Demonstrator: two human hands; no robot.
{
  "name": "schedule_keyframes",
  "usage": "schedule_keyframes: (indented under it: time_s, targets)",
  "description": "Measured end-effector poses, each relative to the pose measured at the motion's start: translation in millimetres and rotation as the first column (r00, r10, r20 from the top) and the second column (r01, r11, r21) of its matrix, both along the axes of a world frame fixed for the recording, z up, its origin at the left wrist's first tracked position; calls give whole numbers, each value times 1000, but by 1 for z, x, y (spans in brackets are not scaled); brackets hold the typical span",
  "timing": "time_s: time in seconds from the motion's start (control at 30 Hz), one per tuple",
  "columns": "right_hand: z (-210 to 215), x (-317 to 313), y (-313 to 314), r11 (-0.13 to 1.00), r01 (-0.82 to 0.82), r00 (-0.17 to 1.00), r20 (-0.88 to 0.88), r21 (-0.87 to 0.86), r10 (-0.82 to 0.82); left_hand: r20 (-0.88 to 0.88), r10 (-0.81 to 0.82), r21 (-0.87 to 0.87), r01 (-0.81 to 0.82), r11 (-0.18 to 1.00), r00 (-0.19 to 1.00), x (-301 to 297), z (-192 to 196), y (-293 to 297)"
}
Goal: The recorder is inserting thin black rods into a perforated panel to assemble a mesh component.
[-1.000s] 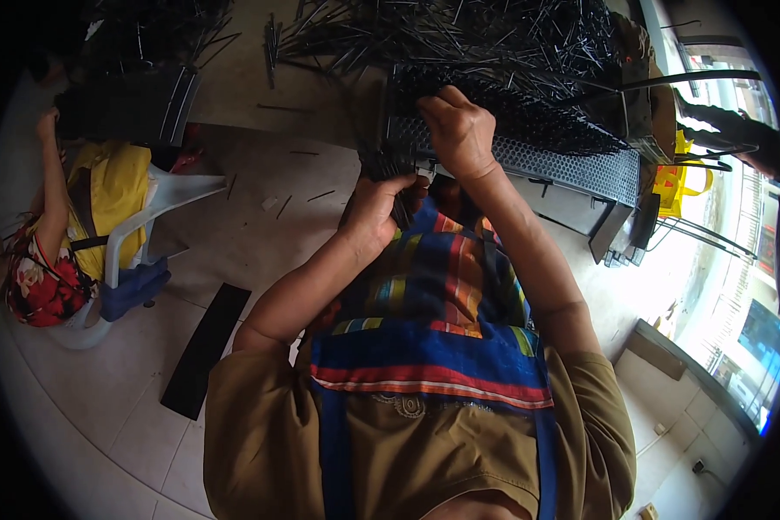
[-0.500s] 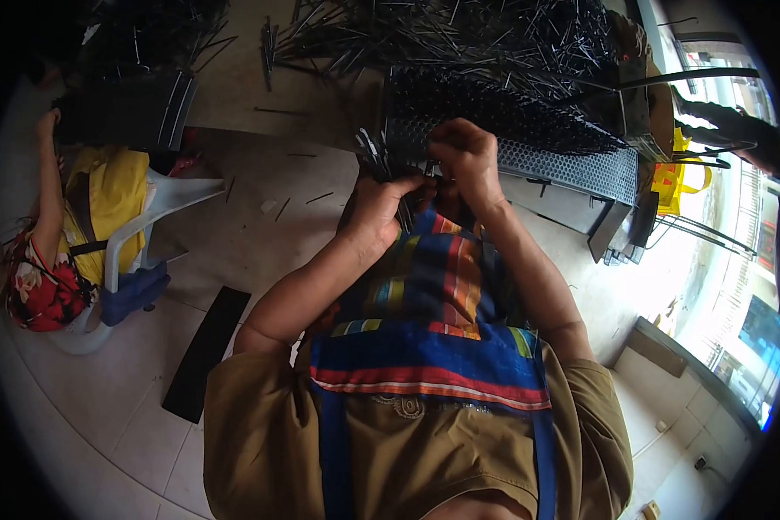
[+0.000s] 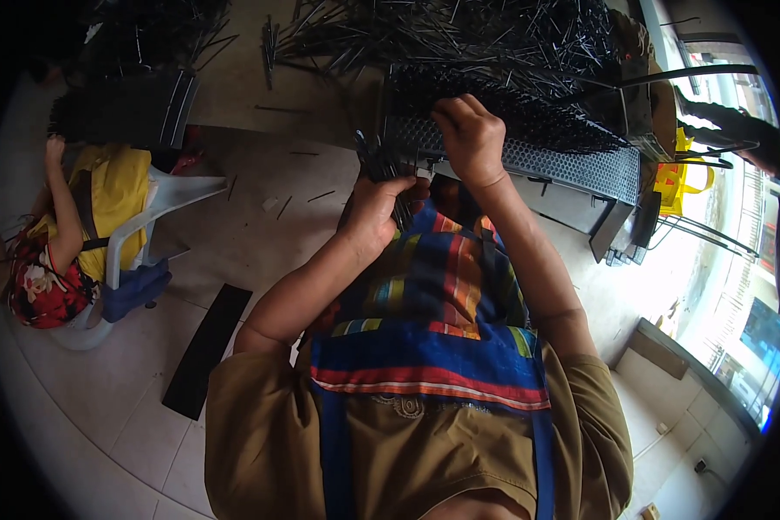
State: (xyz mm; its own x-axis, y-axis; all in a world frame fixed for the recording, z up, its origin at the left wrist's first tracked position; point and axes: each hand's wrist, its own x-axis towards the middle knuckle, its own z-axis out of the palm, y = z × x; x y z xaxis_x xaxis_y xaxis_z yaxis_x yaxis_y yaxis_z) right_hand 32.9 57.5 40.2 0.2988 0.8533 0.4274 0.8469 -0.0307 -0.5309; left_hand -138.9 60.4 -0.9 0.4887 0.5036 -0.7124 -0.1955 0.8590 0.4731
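My left hand (image 3: 373,212) is closed round a bundle of thin black sticks (image 3: 376,160), whose ends stick out above and below the fist. To its right and slightly farther off, my right hand (image 3: 477,143) is raised over the near part of a grey board full of holes (image 3: 572,167). Its fingers are pinched together, and whatever they hold, if anything, is too small to make out. Dense rows of black sticks (image 3: 529,113) stand in the board's far part. A striped, colourful apron (image 3: 442,347) covers my lap.
A heap of loose black sticks (image 3: 459,39) lies on the table behind the board. At left, a co-worker in a red flowered top (image 3: 48,290) sits on a white plastic chair (image 3: 160,204) by a black board (image 3: 121,108). A yellow bag (image 3: 667,186) hangs at right.
My right hand has risen away from beside my left hand and moved up over the holed board. My left hand stays in place with the bundle. The co-worker's hand has come down slightly.
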Motion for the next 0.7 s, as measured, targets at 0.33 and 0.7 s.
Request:
schedule_keyframes:
  time_s: [0.33, 0.7]
  targets:
    - [4, 1, 12, 988, -57, 977, 196, -142, 85, 73, 53, -78, -48, 996, 996, 4, 0, -2]
    - [-5, -4, -31, 963, 13, 467, -850, -270, -244, 64, -15, 17, 14, 1000, 998, 9, 13, -2]
